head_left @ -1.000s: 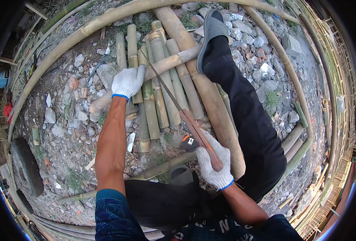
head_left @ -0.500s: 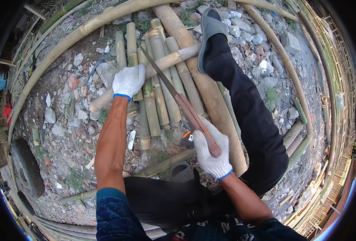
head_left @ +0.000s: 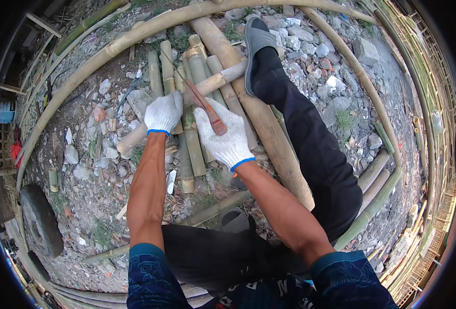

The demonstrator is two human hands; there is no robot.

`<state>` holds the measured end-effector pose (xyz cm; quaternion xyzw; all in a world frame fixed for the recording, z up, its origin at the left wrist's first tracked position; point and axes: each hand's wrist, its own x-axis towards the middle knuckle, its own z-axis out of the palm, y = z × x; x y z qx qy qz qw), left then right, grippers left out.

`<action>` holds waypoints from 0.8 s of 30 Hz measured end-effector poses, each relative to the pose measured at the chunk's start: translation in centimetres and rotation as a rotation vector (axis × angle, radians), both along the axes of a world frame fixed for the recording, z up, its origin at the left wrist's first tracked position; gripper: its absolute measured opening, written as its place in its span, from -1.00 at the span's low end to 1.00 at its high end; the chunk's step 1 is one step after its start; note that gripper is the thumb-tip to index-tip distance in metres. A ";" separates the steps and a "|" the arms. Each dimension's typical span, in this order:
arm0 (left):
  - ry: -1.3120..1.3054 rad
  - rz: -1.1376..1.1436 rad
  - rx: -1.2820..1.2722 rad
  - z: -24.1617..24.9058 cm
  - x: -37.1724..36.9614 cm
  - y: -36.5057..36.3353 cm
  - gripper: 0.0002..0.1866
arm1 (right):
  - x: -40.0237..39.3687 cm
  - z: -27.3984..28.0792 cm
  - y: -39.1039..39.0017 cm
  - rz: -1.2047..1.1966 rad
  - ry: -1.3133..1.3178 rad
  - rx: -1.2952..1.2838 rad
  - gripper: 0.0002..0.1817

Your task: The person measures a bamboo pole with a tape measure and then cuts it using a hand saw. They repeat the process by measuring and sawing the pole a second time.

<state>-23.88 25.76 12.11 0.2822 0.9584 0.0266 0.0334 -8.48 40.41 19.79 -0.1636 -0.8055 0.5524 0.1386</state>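
Note:
My left hand, in a white knitted glove, is wrapped round a bamboo pole that lies slantwise across several cut bamboo pieces. My right hand, gloved too, grips the reddish-brown handle of a saw. The thin blade points up and left and crosses the pole just right of my left hand. Beneath the pole's right part runs a thick bamboo log. My sandalled foot is against the pole's right end.
Rubble and stones cover the ground. A long curved bamboo arches round the work area. A tyre lies at the left. Another sandal shows near my lap. More bamboo lies at the right.
My right hand has moved forward and left with the saw, bringing its handle close to the pole and my left hand. My left hand stays on the pole.

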 end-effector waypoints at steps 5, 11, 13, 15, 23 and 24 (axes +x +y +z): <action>-0.017 -0.013 0.073 -0.8 0.2 0.3 -0.60 | 1.3 -2.0 1.8 -0.037 0.057 -0.093 -0.55; -0.346 -0.111 -0.047 -0.6 -0.2 0.4 -0.53 | 2.7 -1.8 1.8 -0.064 0.034 -0.064 -0.53; -0.404 -0.109 0.062 -2.0 -1.1 -0.1 -0.51 | 2.7 -2.8 2.2 -0.078 0.036 -0.132 -0.50; -0.545 -0.034 0.121 -3.0 -1.9 -0.4 -0.48 | 3.2 -3.7 2.3 -0.042 0.103 -0.133 -0.51; -0.362 0.072 0.236 3.7 -1.1 1.0 -0.23 | 4.1 -4.0 2.8 -0.039 0.083 -0.175 -0.50; -0.228 0.035 0.213 4.4 -0.2 1.4 -0.28 | 4.0 -4.0 2.6 -0.061 0.106 -0.153 -0.50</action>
